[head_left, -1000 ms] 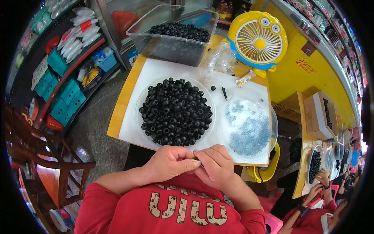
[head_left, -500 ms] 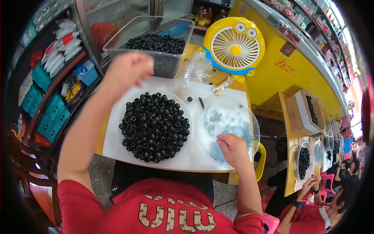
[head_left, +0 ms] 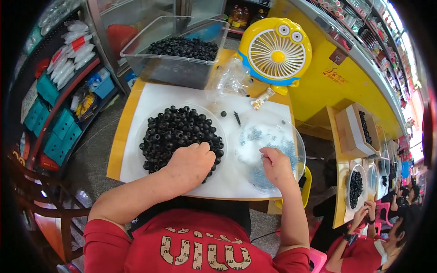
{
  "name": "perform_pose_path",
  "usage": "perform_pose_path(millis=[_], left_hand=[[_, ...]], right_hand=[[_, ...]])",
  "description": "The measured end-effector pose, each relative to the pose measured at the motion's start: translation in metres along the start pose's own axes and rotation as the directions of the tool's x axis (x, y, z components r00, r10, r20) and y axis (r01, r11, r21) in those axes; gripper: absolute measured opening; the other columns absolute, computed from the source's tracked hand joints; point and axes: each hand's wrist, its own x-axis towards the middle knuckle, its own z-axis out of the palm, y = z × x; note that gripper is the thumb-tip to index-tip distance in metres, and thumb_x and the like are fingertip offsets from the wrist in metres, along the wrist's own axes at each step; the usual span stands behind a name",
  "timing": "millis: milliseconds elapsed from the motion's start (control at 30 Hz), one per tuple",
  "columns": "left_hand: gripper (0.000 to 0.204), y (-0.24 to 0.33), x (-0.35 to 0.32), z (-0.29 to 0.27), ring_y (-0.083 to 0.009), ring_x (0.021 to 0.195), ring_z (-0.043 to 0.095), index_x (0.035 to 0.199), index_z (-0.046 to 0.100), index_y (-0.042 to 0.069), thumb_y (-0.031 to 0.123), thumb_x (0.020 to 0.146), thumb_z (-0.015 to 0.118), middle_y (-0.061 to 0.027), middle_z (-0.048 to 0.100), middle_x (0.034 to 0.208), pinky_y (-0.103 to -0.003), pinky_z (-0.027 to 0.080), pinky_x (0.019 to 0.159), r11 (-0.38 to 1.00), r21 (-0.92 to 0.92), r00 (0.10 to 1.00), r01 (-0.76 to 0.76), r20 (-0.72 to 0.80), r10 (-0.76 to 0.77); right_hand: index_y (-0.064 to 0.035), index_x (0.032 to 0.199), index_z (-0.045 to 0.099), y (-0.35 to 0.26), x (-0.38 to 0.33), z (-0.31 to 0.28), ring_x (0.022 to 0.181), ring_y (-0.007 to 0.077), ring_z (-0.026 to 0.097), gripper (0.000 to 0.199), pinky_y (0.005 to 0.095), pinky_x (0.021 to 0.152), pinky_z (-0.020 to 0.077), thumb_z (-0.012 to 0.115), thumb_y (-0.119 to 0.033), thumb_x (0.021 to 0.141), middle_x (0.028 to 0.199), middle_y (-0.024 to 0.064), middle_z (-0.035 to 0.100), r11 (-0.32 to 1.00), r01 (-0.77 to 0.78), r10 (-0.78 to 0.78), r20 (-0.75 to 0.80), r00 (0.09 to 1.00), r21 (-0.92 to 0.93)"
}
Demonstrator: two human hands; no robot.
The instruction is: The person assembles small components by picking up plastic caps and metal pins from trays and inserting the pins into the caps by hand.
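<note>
Well, beyond left hand [head_left: 189, 164] and right hand [head_left: 276, 169], grips unclear, bin [head_left: 182, 78] and fan [head_left: 276, 53] flank crumpled plastic [head_left: 231, 81].

The left hand [head_left: 191, 166] is over the black beads [head_left: 170, 129] and the right hand [head_left: 277, 168] over small bluish pieces [head_left: 288, 149]. A yellow fan [head_left: 276, 52] stands far right on the bench [head_left: 122, 139].

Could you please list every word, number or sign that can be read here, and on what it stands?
I'll leave the wording uncopied, but here is where it stands.
Red shirt: large, pale, patterned letters across the front.
Yellow panel: red lettering.
Bottles at the back: labels too small to read.
</note>
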Motion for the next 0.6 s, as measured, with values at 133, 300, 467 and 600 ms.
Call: perform_pose_path(millis=[133,300,467,600], left_hand=[[0.010,0.000,-0.001,-0.003,-0.0224,0.069,0.054,0.074,0.048,0.004,0.005,0.065,0.052,-0.0093,0.051,0.075,-0.032,0.047,0.056,0.999,-0.023,0.999,-0.049,0.003,0.049],[0.012,0.001,-0.002,0.000,-0.0245,0.070,0.054,0.078,0.050,0.004,0.006,0.066,0.052,-0.0101,0.051,0.074,-0.034,0.047,0.057,1.000,-0.026,1.000,0.002,0.004,-0.002],[0.020,-0.008,-0.004,-0.010,-0.0223,0.071,0.057,0.090,0.053,0.000,0.004,0.070,0.052,-0.0092,0.053,0.076,-0.031,0.048,0.058,0.969,-0.238,0.990,0.066,-0.107,-0.093],[0.019,-0.015,-0.014,-0.019,-0.0153,0.069,0.059,0.091,0.053,-0.002,0.000,0.073,0.055,-0.0082,0.055,0.082,-0.026,0.050,0.060,0.053,-0.933,0.891,0.355,0.320,-0.323]], right_hand=[[-0.0034,0.091,0.056,0.004,-0.006,-0.006,0.074,0.0273,0.056,0.020,0.0312,0.066,0.0448,0.051,0.000,0.071,0.082,0.0146,0.057,0.981,0.042,-0.027,-0.078,0.997,0.191],[-0.0038,0.091,0.057,-0.005,0.001,-0.004,0.073,0.0275,0.056,0.019,0.0315,0.065,0.0449,0.051,-0.002,0.072,0.082,0.0139,0.057,0.973,0.047,-0.025,-0.100,0.995,0.224],[-0.0024,0.085,0.056,-0.023,0.013,0.022,0.075,0.0320,0.055,0.015,0.0393,0.068,0.0450,0.050,-0.004,0.070,0.080,0.0166,0.054,0.983,0.170,-0.171,0.008,0.985,0.073],[-0.0010,0.079,0.054,-0.032,0.024,0.029,0.075,0.0335,0.055,0.012,0.0403,0.067,0.0456,0.049,-0.001,0.068,0.081,0.0177,0.052,0.979,0.145,-0.132,0.099,0.986,-0.144]])
